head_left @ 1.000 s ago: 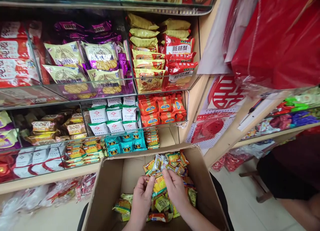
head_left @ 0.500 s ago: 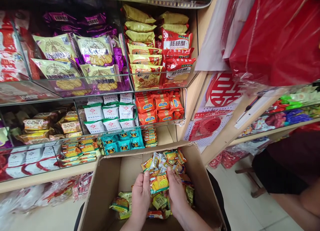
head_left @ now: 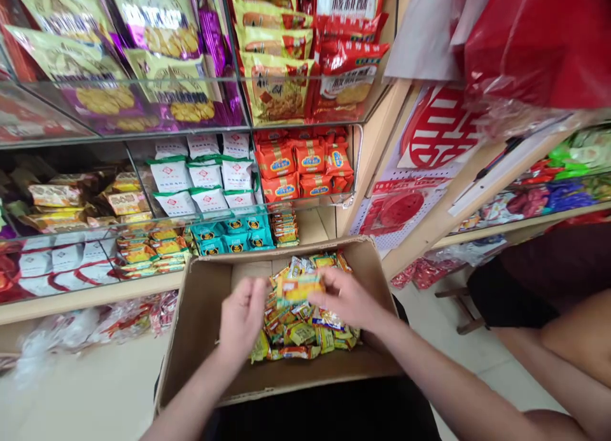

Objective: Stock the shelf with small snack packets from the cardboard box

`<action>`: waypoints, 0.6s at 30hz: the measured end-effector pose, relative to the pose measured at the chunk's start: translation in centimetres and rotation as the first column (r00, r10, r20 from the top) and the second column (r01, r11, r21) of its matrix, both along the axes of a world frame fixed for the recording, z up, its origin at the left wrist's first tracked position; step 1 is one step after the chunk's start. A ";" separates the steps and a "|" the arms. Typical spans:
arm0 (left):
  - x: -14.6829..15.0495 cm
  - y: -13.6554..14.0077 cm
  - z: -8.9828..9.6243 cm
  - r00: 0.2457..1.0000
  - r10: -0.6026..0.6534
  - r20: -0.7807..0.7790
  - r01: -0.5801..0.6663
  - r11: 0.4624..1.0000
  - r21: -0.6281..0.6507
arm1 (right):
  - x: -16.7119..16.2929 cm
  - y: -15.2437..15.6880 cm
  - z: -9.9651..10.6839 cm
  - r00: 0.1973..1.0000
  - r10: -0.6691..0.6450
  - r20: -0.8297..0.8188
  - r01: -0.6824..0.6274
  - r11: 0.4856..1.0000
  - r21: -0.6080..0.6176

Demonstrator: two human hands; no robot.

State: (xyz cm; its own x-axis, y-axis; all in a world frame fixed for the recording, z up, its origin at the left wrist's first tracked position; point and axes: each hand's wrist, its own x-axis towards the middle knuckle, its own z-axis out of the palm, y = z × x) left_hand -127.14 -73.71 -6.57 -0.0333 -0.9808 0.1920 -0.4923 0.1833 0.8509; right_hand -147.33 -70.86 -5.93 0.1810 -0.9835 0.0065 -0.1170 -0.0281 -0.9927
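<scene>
Above the box, my right hand (head_left: 347, 298) pinches a small yellow snack packet (head_left: 298, 289) at its right end, thumb in front. The packet is blurred by motion. My left hand (head_left: 244, 315) is closed just left of the packet, its fingers curled with the thumb up; anything inside it is hidden. Below both hands, an open cardboard box (head_left: 286, 378) holds a heap of small wrapped snacks (head_left: 303, 333), mostly yellow with some orange and white wrappers.
Glass-fronted shelves with turquoise packets (head_left: 236, 232), red packets (head_left: 310, 158) and white packets (head_left: 174, 177) rise beyond the box. At the right, another person's leg (head_left: 529, 358) is beside a wooden stool (head_left: 465, 307). Red plastic bags (head_left: 539, 46) hang at upper right.
My hands have risen and spread apart; the packet came up in the right hand, turned sideways. The left hand has moved left and closed. The view has tilted down.
</scene>
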 end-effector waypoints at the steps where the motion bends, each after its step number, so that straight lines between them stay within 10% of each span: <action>1: 1.0 -0.5 0.5 0.999 0.036 0.021 -0.036 0.999 -0.031 | -0.8 -0.6 0.8 0.989 -0.107 -0.101 0.097 0.990 -0.102; 4: 5.1 -2.6 1.7 0.959 0.182 0.218 -0.128 0.961 -0.243 | -2.8 -3.4 2.6 0.869 -0.353 -0.348 0.243 0.915 -0.322; 7: 9.1 -4.7 1.3 0.851 0.281 0.443 -0.121 0.927 -0.355 | -3.9 -7.3 2.8 0.801 -0.321 -0.505 0.259 0.947 -0.191; 14: 11.9 -5.2 -2.3 0.902 0.281 0.327 -0.295 0.955 -0.005 | -2.5 -16.2 -1.8 0.875 -0.226 -0.428 0.340 0.917 0.210; 18: 12.0 -4.7 -3.0 0.945 0.249 0.213 -0.273 0.958 0.091 | 0.7 -19.3 -3.5 0.915 -0.357 -0.187 0.390 0.902 0.183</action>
